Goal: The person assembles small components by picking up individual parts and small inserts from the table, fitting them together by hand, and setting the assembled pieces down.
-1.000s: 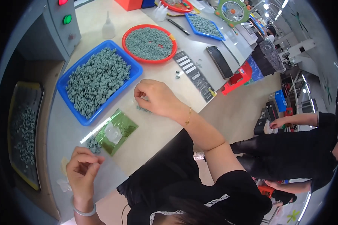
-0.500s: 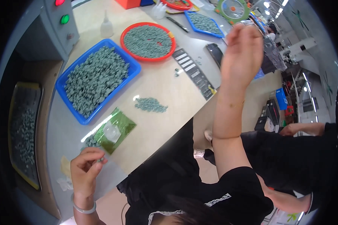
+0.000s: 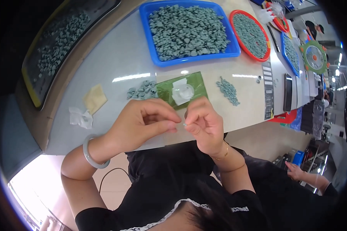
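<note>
My left hand [image 3: 140,125] and my right hand [image 3: 207,127] face each other just above the table's near edge, with a narrow gap between their fingertips. Between my right thumb and index finger is a tiny pale piece [image 3: 185,124], too small to name. The left thumb and fingers are drawn together; whatever they hold, if anything, is hidden. Just beyond the hands lies a green mat [image 3: 200,86] bearing a clear round dish [image 3: 184,92] and a white patch. Grey-green stones [image 3: 142,91] lie loose at its left, and a pile of smaller ones [image 3: 228,91] at its right.
A blue tray [image 3: 155,52] and a round red tray [image 3: 235,34] full of stones stand beyond the mat. Tissue [image 3: 81,118] and a yellowish pad [image 3: 95,98] lie left. A ruler-like strip [image 3: 268,90] and phone [image 3: 287,92] lie right. Another person's hand [image 3: 294,170] shows at far right.
My right hand has come down from its raised place at the right to meet the left over the near edge. The view has swung left.
</note>
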A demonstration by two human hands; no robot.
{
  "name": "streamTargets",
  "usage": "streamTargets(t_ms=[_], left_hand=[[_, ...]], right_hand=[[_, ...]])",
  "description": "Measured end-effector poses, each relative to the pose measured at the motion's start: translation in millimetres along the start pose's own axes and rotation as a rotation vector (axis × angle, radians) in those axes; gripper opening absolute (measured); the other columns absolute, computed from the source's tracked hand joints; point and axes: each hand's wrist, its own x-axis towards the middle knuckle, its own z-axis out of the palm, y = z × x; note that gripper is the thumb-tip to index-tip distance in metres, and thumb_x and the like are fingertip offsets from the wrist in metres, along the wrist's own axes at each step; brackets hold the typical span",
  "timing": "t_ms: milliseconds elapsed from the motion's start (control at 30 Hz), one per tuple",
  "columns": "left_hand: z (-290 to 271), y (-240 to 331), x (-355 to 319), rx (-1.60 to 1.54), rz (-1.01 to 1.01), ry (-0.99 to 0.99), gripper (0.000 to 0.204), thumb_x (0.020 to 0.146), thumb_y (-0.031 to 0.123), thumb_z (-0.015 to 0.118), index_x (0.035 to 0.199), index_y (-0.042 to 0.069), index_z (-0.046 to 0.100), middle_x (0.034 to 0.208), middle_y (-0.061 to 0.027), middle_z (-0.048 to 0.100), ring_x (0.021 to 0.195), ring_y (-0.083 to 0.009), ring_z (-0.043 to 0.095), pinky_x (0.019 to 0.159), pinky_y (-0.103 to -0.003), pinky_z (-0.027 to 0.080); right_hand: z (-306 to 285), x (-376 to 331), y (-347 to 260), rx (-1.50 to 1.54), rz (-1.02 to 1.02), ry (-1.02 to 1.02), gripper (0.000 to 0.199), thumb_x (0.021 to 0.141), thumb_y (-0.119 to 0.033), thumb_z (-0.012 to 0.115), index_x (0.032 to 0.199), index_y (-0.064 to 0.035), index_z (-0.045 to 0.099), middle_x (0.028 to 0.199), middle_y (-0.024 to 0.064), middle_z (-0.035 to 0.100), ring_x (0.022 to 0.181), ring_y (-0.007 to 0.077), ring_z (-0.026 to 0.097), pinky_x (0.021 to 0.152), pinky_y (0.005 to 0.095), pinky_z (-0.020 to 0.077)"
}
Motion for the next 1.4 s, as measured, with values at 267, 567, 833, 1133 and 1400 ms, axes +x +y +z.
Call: streamTargets(t_ms=[267, 567, 833, 1133, 1400], left_hand=[[-12, -4, -5, 0.116, 0.044, -0.028, 0.009, 0.080, -0.001, 0.061, 0.088, -0.006, 0.062, 0.092, -0.0090, 0.058, 0.079, -0.0134, 0.059, 0.071, -0.023, 0.048], [-10, -11, -3, 0.024, 0.064, -0.030, 0.010, 0.083, 0.001, 0.058, 0.090, -0.006, 0.061, 0.092, -0.0111, 0.058, 0.079, -0.0159, 0.061, 0.070, -0.025, 0.051], [-8, -16, -2, -0.032, 0.051, 0.002, 0.009, 0.083, 0.002, 0.058, 0.087, -0.006, 0.062, 0.085, -0.0066, 0.058, 0.074, -0.0118, 0.061, 0.067, -0.022, 0.051], [-12, -20, -2, -0.016, 0.012, -0.004, 0.008, 0.083, -0.001, 0.057, 0.088, -0.006, 0.060, 0.089, -0.0116, 0.057, 0.075, -0.0163, 0.062, 0.067, -0.025, 0.053], [-15, -25, -2, -0.079, 0.007, -0.008, 0.011, 0.083, 0.000, 0.057, 0.091, -0.007, 0.060, 0.094, -0.0114, 0.057, 0.079, -0.0177, 0.062, 0.072, -0.025, 0.052]], right_hand=[[15, 6, 9, -0.217, -0.055, 0.035, 0.010, 0.078, -0.005, 0.064, 0.087, -0.0050, 0.059, 0.084, 0.0047, 0.049, 0.072, 0.0135, 0.045, 0.065, 0.0232, 0.0379], [10, 12, 2, -0.898, -0.494, 0.087, 0.022, 0.061, -0.007, 0.074, 0.081, -0.0068, 0.066, 0.074, 0.0021, 0.052, 0.065, 0.0196, 0.049, 0.056, 0.0285, 0.0404], [7, 9, 3, -0.935, -0.511, 0.082, 0.024, 0.058, -0.007, 0.073, 0.081, -0.0073, 0.066, 0.073, 0.0015, 0.051, 0.063, 0.0194, 0.049, 0.057, 0.0284, 0.0403], [7, 8, 9, -1.088, -0.657, 0.061, 0.027, 0.054, -0.007, 0.072, 0.080, -0.0074, 0.066, 0.074, 0.0009, 0.049, 0.064, 0.0185, 0.049, 0.056, 0.0283, 0.0400], [4, 16, 6, -1.023, -0.536, 0.051, 0.021, 0.058, -0.008, 0.072, 0.077, -0.0071, 0.064, 0.074, 0.0018, 0.050, 0.065, 0.0190, 0.048, 0.058, 0.0284, 0.0393]])
